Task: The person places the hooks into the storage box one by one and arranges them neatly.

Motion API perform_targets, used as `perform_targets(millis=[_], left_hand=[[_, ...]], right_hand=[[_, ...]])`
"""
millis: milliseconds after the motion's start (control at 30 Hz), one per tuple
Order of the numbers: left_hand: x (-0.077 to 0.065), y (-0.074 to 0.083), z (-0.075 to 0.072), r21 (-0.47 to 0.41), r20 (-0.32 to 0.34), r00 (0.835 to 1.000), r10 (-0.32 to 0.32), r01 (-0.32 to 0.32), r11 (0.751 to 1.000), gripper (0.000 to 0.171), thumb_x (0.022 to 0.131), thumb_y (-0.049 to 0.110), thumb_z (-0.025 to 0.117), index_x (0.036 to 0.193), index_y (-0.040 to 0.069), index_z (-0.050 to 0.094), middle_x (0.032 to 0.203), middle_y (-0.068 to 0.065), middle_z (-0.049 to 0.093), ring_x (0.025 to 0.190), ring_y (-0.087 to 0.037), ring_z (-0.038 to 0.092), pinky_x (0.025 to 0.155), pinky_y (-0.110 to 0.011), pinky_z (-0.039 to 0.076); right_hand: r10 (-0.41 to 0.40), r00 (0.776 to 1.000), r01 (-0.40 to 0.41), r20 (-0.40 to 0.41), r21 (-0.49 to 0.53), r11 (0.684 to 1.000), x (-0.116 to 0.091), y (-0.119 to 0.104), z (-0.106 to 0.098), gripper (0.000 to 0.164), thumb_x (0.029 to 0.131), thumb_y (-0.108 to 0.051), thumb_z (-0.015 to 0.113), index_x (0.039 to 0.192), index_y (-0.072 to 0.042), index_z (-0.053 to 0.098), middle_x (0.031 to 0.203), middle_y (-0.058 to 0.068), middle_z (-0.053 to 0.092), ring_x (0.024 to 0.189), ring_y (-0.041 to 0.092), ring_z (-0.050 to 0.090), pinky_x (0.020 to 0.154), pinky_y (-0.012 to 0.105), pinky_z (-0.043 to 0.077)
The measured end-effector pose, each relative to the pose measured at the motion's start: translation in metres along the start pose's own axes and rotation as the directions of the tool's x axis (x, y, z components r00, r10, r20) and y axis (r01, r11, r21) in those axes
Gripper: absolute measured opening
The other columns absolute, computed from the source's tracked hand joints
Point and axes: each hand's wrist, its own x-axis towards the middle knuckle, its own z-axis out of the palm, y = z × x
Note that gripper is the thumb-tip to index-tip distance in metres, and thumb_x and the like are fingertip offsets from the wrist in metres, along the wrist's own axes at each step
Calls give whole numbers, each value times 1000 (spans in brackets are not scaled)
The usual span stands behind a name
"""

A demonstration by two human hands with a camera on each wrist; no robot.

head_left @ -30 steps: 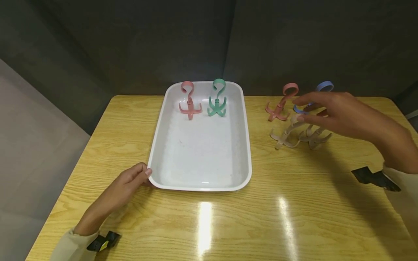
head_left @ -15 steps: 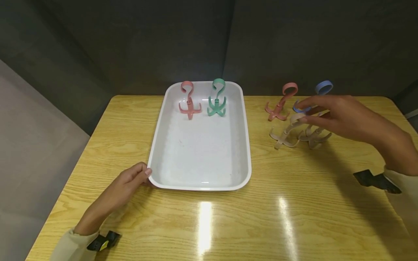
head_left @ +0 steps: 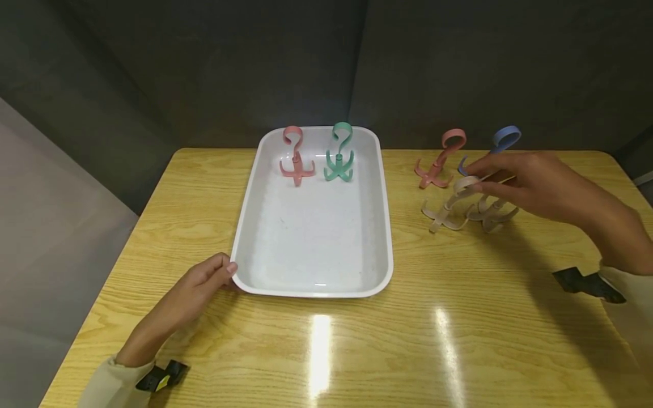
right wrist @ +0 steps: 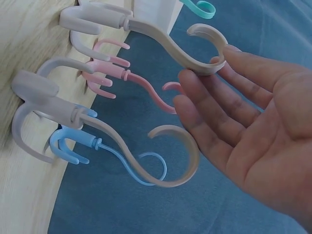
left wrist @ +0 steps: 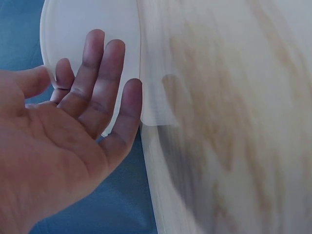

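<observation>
My left hand (head_left: 201,283) pinches the near left corner of a white tray (head_left: 311,243) between thumb and index finger, its other fingers loosely spread in the left wrist view. On the right, my right hand (head_left: 551,187) has thumb and fingertips on the curled top of a beige four-pronged hanging hook (right wrist: 105,17), which stands on its prongs on the table. A second beige hook (right wrist: 46,97) stands right beside it, under the hand in the head view. Behind them are a pink hook (head_left: 435,170) and a blue hook (head_left: 505,136), the blue one partly hidden by the hand.
Inside the tray, at its far end, stand another pink hook (head_left: 297,170) and a green hook (head_left: 339,164). The wooden table (head_left: 275,351) ends behind the tray, where a dark curtain (head_left: 255,68) hangs.
My right hand's thumb and fingers have closed in on the beige hook's curl, the hand settling slightly lower. The left hand and tray stay where they were.
</observation>
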Motion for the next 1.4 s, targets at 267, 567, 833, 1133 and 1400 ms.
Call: perform_targets(millis=[267, 567, 833, 1133, 1400], left_hand=[[0, -1, 0, -3, 1, 1000, -9, 9, 1000, 30, 115, 23, 43, 98, 1, 55, 103, -11, 67, 100, -27, 68, 89, -35, 55], [-1, 0, 0, 1, -2, 1000, -16, 16, 1000, 31, 115, 24, 43, 98, 0, 54, 103, -11, 67, 100, -29, 67, 88, -35, 54], [0, 0, 0, 4, -4, 1000, -17, 17, 1000, 29, 114, 24, 43, 100, 2, 56, 104, -10, 67, 100, -25, 68, 90, -35, 54], [-1, -1, -1, 0, -1, 1000, -16, 16, 1000, 30, 114, 24, 44, 100, 2, 56, 104, -10, 68, 100, -28, 68, 89, -35, 54], [0, -1, -1, 0, -2, 1000, -4, 4, 1000, 29, 114, 23, 44, 98, 2, 56, 104, -10, 68, 99, -25, 68, 90, -36, 55]], right_hand=[[-22, 1000, 22, -8, -11, 1000, 1, 1, 2, 25, 96, -5, 75, 120, -12, 75, 107, 4, 76, 86, 9, 72, 72, 10, 48], [-18, 1000, 18, -11, -27, 999, 1, -1, 2, 24, 97, -7, 75, 120, -12, 75, 103, 2, 76, 82, 8, 70, 68, 19, 50], [-24, 999, 23, -23, -39, 999, 3, -1, 3, 23, 96, -7, 76, 119, -11, 76, 100, 1, 76, 80, 8, 70, 66, 21, 50], [-59, 997, 57, -46, -53, 997, 5, -2, 4, 24, 95, -5, 76, 118, -8, 75, 96, 3, 77, 78, 10, 71, 64, 20, 50], [-76, 993, 71, -91, -49, 996, 7, -5, 4, 25, 96, -4, 75, 120, -8, 75, 97, 6, 77, 78, 13, 72, 65, 12, 46]])
